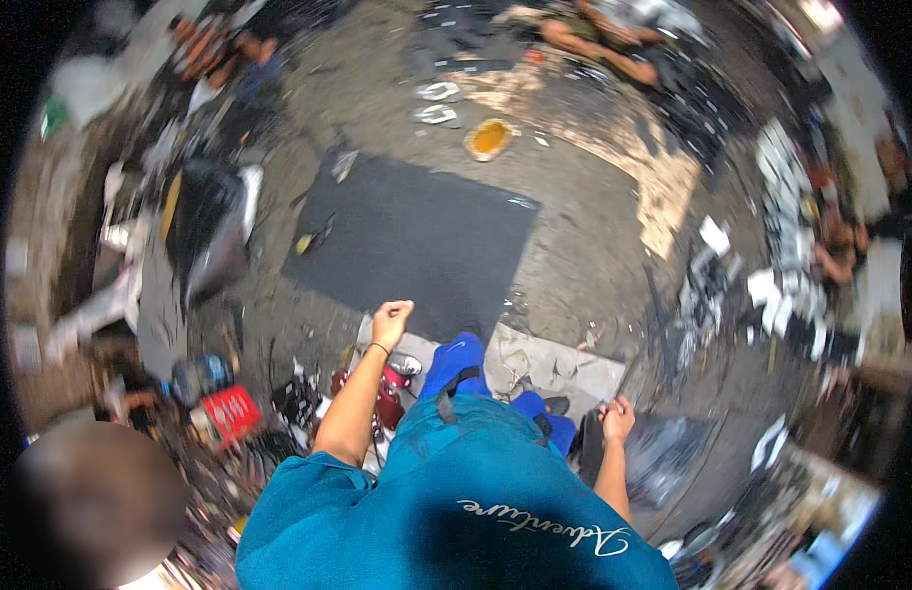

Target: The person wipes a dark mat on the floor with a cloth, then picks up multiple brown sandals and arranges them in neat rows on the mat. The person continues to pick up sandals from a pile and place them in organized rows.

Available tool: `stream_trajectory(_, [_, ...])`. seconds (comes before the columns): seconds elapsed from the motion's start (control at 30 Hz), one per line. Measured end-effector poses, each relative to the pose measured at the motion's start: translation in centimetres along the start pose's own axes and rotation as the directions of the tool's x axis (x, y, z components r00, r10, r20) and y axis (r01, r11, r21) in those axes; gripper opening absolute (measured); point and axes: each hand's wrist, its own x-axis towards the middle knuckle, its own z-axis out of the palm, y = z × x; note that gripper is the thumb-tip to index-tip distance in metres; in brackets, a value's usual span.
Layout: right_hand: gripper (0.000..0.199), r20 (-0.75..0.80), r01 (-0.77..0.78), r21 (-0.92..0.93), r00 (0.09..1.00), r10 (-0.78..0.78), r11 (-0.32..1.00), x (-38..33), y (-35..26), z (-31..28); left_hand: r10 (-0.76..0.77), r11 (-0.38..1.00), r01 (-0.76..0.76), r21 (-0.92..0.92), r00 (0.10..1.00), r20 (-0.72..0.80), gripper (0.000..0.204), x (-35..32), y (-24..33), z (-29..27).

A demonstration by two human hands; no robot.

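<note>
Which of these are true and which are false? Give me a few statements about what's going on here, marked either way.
1. The dark sheet lies spread on the floor. True.
2. The left hand has a dark band at its wrist. True.
3. The right hand is over the middle of the dark sheet. False: the right hand is off to the sheet's right, nearer the wearer.
4. The orange oval thing lies on the dark sheet. False: the orange oval thing is on the floor beyond it.
5. The wearer's shirt is red. False: the shirt is blue-green.
6. A red box is to the left of the left hand. True.
</note>
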Motion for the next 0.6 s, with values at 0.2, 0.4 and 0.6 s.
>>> stream_trajectory(0.2, [0.038,0.354,0.256,-0.019,0.906,-0.233,0.967,-0.1,-21.6,25.9,-0.304,0.886,0.105,-0.451,0.867,-0.395,0.041,8.3,-1.6,-24.4])
stream_trajectory(0.4, [0.022,0.588,0.455,-0.141,0.753,-0.295,0.879,2.9,-30.8,40.1,-0.499,0.765,0.165,-0.623,0.764,-0.41,0.071,4.2,-3.9,-27.2])
stream_trajectory(0.6, [0.02,0.696,0.584,-0.212,0.653,-0.298,0.784,-2.1,-42.0,59.6,-0.561,0.684,0.107,-0.722,0.709,-0.426,0.061,10.0,-2.9,-32.9])
